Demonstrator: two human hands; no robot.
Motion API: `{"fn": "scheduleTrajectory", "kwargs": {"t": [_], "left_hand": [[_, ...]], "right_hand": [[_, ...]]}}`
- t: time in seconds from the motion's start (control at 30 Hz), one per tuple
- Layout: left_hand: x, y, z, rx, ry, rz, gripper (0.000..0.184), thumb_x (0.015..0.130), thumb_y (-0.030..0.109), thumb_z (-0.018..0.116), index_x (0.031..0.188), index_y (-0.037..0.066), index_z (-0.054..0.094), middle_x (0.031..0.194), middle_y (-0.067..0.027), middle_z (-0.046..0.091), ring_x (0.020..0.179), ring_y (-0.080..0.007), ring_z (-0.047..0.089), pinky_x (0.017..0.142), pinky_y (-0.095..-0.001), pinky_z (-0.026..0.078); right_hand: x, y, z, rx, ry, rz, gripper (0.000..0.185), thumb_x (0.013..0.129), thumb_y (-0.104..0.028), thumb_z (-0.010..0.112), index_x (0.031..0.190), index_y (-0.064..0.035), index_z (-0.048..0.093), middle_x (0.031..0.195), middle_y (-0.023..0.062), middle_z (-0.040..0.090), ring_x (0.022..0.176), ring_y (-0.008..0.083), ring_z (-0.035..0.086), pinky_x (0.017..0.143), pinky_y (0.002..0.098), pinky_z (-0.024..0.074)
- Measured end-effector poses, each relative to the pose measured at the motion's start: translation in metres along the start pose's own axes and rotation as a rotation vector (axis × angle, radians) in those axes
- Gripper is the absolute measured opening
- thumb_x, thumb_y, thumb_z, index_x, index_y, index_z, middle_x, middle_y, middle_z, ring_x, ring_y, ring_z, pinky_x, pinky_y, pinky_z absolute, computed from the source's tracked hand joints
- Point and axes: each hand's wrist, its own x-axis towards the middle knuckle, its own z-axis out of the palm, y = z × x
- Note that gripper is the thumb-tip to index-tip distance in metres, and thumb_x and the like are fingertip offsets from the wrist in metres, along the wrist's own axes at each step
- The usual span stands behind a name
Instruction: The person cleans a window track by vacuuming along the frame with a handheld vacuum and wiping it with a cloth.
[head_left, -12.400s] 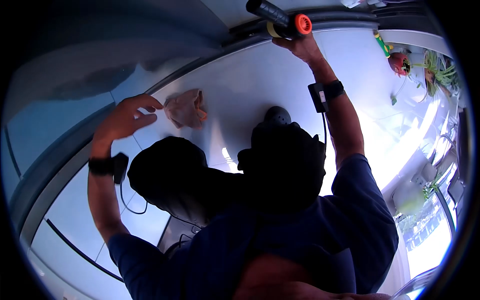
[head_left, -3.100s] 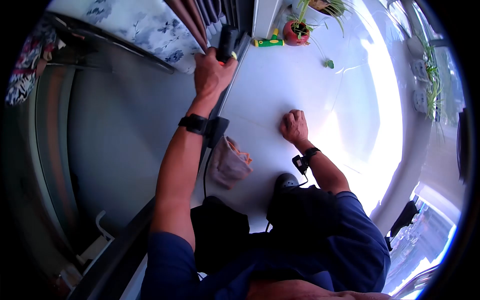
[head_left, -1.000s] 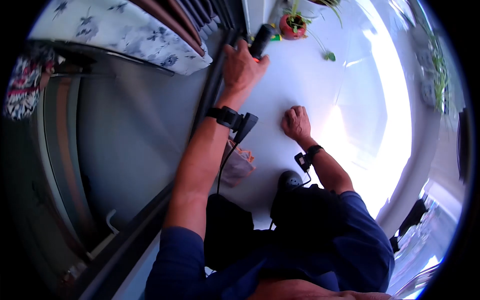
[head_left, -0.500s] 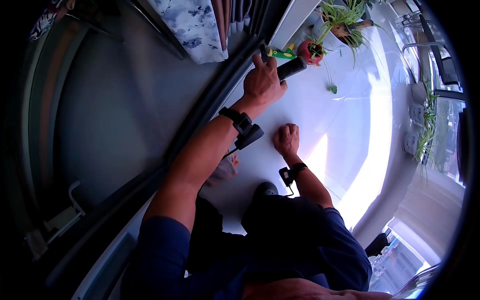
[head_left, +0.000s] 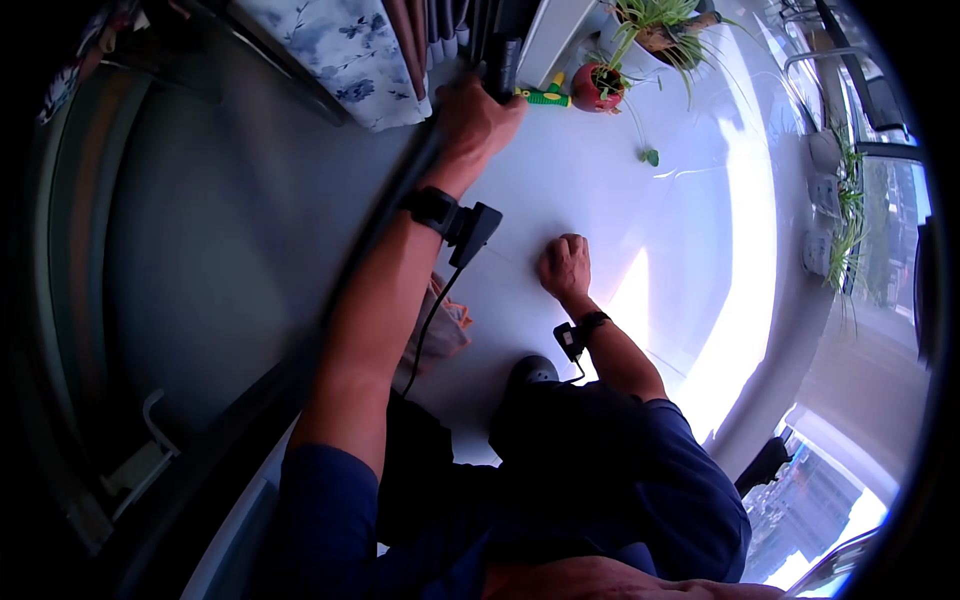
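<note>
At the top centre, my left hand [head_left: 480,118] is closed around a black cylindrical tool [head_left: 506,62], whose upper end shows beyond my fingers by the dark floor track. My right hand [head_left: 565,266] is a fist with its knuckles on the pale tiled floor, and nothing shows in it. A grey-brown cloth [head_left: 440,325] with orange edging lies on the floor, partly behind my left forearm and its cable.
A green and yellow handle [head_left: 545,97] lies beside a red plant pot [head_left: 597,90]. A larger potted plant [head_left: 672,35] stands behind. Floral fabric [head_left: 345,60] and curtains hang at the upper left. My shoe [head_left: 535,370] is below my right hand.
The tool has passed from my right hand to my left since the earliest frame. In the last half second my left hand moved up and left with it; my right fist stayed on the floor.
</note>
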Motion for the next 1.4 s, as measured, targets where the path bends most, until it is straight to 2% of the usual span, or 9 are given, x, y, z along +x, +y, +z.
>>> {"fn": "scheduleTrajectory", "kwargs": {"t": [0.13, 0.2, 0.27, 0.57, 0.83, 0.93, 1.03, 1.33, 1.4], "left_hand": [[0.001, -0.002, -0.025, -0.094, -0.152, -0.074, 0.057, 0.085, 0.045, 0.069, 0.114, -0.004, 0.064, 0.098, -0.0203, 0.068, 0.084, -0.0311, 0.072, 0.077, -0.0423, 0.06], [0.004, -0.003, -0.019, -0.056, -0.143, -0.082, 0.056, 0.086, 0.045, 0.07, 0.113, -0.004, 0.064, 0.099, -0.0204, 0.068, 0.086, -0.0316, 0.072, 0.078, -0.0416, 0.059], [0.0, -0.004, -0.016, -0.105, -0.139, -0.049, 0.063, 0.084, 0.045, 0.071, 0.122, -0.004, 0.058, 0.12, -0.0326, 0.056, 0.093, -0.0454, 0.069, 0.085, -0.05, 0.057], [-0.008, -0.012, -0.028, 0.034, -0.239, -0.009, 0.062, 0.089, 0.047, 0.067, 0.127, 0.0, 0.056, 0.114, -0.0257, 0.056, 0.091, -0.0386, 0.069, 0.082, -0.046, 0.059], [-0.038, -0.059, -0.094, 0.131, -0.409, 0.016, 0.068, 0.085, 0.046, 0.073, 0.129, -0.003, 0.057, 0.115, -0.0279, 0.064, 0.099, -0.0446, 0.069, 0.089, -0.0493, 0.057], [-0.05, -0.05, -0.136, 0.09, -0.624, -0.157, 0.06, 0.083, 0.039, 0.075, 0.125, -0.001, 0.058, 0.09, -0.0127, 0.067, 0.075, -0.0235, 0.07, 0.059, -0.038, 0.057], [-0.062, -0.062, -0.165, 0.093, -0.7, -0.222, 0.058, 0.083, 0.039, 0.074, 0.123, 0.001, 0.058, 0.091, -0.0104, 0.063, 0.068, -0.017, 0.064, 0.049, -0.0321, 0.052], [-0.095, -0.073, -0.196, 0.246, -0.793, -0.332, 0.055, 0.079, 0.04, 0.074, 0.119, 0.004, 0.06, 0.095, -0.0108, 0.064, 0.07, -0.0222, 0.064, 0.058, -0.0352, 0.058], [-0.104, -0.08, -0.194, 0.312, -0.766, -0.206, 0.057, 0.077, 0.042, 0.074, 0.117, 0.003, 0.061, 0.092, -0.0121, 0.066, 0.069, -0.022, 0.066, 0.058, -0.0348, 0.058]], "right_hand": [[0.001, 0.0, -0.002, 0.011, 0.012, 0.04, 0.017, 0.084, -0.014, 0.066, 0.098, -0.0064, 0.059, 0.107, 0.017, 0.057, 0.102, 0.038, 0.055, 0.09, 0.0476, 0.0496], [0.001, -0.001, -0.005, 0.009, -0.001, 0.031, 0.017, 0.084, -0.015, 0.066, 0.097, -0.0061, 0.061, 0.107, 0.017, 0.058, 0.103, 0.0376, 0.056, 0.091, 0.0468, 0.0499], [0.0, -0.003, -0.007, 0.025, 0.014, 0.061, 0.016, 0.084, -0.016, 0.065, 0.096, -0.006, 0.062, 0.107, 0.0166, 0.058, 0.103, 0.0374, 0.056, 0.092, 0.0462, 0.05], [0.002, -0.002, -0.01, 0.047, -0.001, 0.05, 0.016, 0.084, -0.014, 0.064, 0.097, -0.006, 0.06, 0.105, 0.0162, 0.058, 0.1, 0.0368, 0.057, 0.09, 0.0465, 0.0507], [0.001, 0.006, 0.001, 0.068, 0.048, 0.038, 0.018, 0.084, -0.017, 0.066, 0.098, -0.0068, 0.062, 0.107, 0.0165, 0.058, 0.103, 0.0375, 0.057, 0.092, 0.0466, 0.0506], [-0.002, 0.006, 0.001, 0.055, 0.049, 0.03, 0.017, 0.084, -0.017, 0.066, 0.097, -0.0069, 0.062, 0.107, 0.0165, 0.058, 0.102, 0.0376, 0.057, 0.091, 0.047, 0.0508], [0.001, 0.009, 0.003, 0.058, 0.093, -0.016, 0.016, 0.084, -0.016, 0.067, 0.097, -0.0076, 0.061, 0.105, 0.0157, 0.059, 0.1, 0.0374, 0.057, 0.089, 0.0466, 0.0509], [-0.003, 0.012, 0.01, 0.04, 0.063, 0.007, 0.015, 0.085, -0.02, 0.067, 0.097, -0.0103, 0.064, 0.105, 0.0137, 0.061, 0.099, 0.0365, 0.059, 0.086, 0.0463, 0.0531], [-0.003, 0.012, 0.01, 0.041, 0.067, 0.007, 0.015, 0.086, -0.021, 0.067, 0.096, -0.0107, 0.064, 0.105, 0.0138, 0.061, 0.1, 0.0366, 0.059, 0.087, 0.0462, 0.0532]]}}
